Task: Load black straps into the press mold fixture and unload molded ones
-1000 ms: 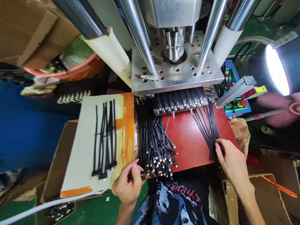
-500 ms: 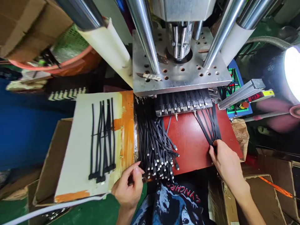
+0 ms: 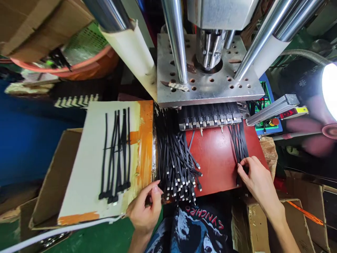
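Observation:
My right hand [image 3: 254,175] is at the right of the red work surface, thumb and forefinger pinched on the lower part of a few flat black cables [image 3: 239,142]. These cables run up to a black fixture block [image 3: 210,123] with a row of small metal plugs along its front edge. My left hand [image 3: 146,207] is loosely curled, thumb near forefinger, with nothing visible in it. It hovers beside the white board's lower right corner, just left of a heap of black cables [image 3: 179,158] with metal-tipped plugs.
A steel press plate [image 3: 207,93] with thick columns stands over the fixture. Several black cables [image 3: 116,151] lie on the white board [image 3: 86,158] at left. A lit lamp [image 3: 329,91], pink fan [image 3: 330,130], control box [image 3: 271,123] and cardboard boxes [image 3: 263,225] are at right.
The view has shifted slightly. My right hand's grip has moved a little down the cables, which now hang closer together. My left hand has hardly moved.

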A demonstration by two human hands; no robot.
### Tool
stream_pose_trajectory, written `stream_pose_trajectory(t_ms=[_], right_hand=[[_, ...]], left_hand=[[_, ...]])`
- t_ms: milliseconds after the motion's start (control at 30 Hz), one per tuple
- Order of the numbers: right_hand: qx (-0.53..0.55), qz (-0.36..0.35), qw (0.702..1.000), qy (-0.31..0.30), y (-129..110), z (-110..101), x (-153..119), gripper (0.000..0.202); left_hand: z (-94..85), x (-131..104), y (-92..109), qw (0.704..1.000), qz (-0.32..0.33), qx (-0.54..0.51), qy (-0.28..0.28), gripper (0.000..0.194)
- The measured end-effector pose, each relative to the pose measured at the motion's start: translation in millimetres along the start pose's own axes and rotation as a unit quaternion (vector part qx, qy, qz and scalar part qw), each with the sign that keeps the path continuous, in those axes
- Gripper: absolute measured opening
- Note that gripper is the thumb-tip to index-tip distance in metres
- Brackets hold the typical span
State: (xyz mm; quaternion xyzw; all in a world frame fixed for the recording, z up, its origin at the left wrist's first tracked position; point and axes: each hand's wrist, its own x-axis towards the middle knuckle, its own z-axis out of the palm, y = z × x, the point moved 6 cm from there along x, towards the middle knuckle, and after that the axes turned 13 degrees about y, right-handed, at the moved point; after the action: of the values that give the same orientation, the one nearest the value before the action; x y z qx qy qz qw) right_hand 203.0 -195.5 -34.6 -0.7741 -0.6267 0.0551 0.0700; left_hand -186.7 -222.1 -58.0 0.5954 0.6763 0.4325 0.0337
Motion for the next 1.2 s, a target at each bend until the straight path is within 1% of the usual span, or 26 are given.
stream_pose_trajectory(t_ms=[100,200,333,467,533,567,667,733,800,867,933,1000,1033,1100,1200], right_hand=[[-0.058,0.008,0.998,0.016,-1.2,-0.8,0.0,0.022],[-0.1,-0.008,0.995,0.02,-5.9,-2.1,-0.1,0.026],[-0.132,-0.033,0.991,0.002,-12.8,-2.3,0.7,0.023],[-0.148,-0.028,0.988,-0.024,-12.9,0.9,6.6,0.024],[-0.122,-0.019,0.991,-0.046,-7.2,4.3,12.1,0.024],[-0.092,-0.007,0.994,-0.057,-2.2,5.8,15.1,0.023],[0.041,0.054,0.995,-0.075,18.8,6.0,22.3,0.021],[0.133,0.088,0.984,-0.082,30.4,2.4,23.5,0.022],[0.215,0.107,0.966,-0.096,34.4,-3.7,22.1,0.026],[0.284,0.129,0.943,-0.113,30.8,-10.5,20.0,0.032],[0.338,0.15,0.921,-0.124,20.4,-15.1,19.8,0.036],[0.37,0.159,0.907,-0.124,6.0,-15.3,22.8,0.037],[0.376,0.158,0.905,-0.118,-1.3,-13.5,25.2,0.037],[0.354,0.152,0.918,-0.093,-12.9,-7.5,30.5,0.035],[0.264,0.146,0.952,-0.046,-19.9,2.3,33.8,0.03]], left_hand=[[1.0,0.8,1.5,1.0,0.007,-0.001,0.0,0.013],[2.1,1.0,2.1,1.0,0.005,0.001,-0.001,0.014],[2.4,1.6,2.8,1.0,0.006,0.003,-0.001,0.014],[2.4,1.8,3.2,1.0,0.017,-0.006,-0.005,0.013],[1.8,2.1,3.2,1.0,0.02,-0.003,0.0,0.013],[1.5,2.5,3.6,1.0,0.022,-0.001,0.004,0.014],[2.1,4.0,6.1,1.0,0.03,0.004,0.008,0.014],[2.9,5.0,7.9,0.999,0.034,0.001,0.006,0.014],[3.3,5.4,8.4,0.999,0.033,-0.002,0.004,0.014],[3.5,4.8,7.4,1.0,0.028,-0.003,0.001,0.015],[3.5,3.5,5.4,1.0,0.021,0.0,0.0,0.016],[3.5,1.8,3.8,1.0,0.019,0.0,0.002,0.015],[3.6,1.0,3.2,1.0,0.019,0.0,0.002,0.015],[4.4,-0.4,2.0,1.0,0.016,-0.003,-0.001,0.015],[5.0,-1.9,-0.4,1.0,0.002,-0.002,-0.006,0.015]])
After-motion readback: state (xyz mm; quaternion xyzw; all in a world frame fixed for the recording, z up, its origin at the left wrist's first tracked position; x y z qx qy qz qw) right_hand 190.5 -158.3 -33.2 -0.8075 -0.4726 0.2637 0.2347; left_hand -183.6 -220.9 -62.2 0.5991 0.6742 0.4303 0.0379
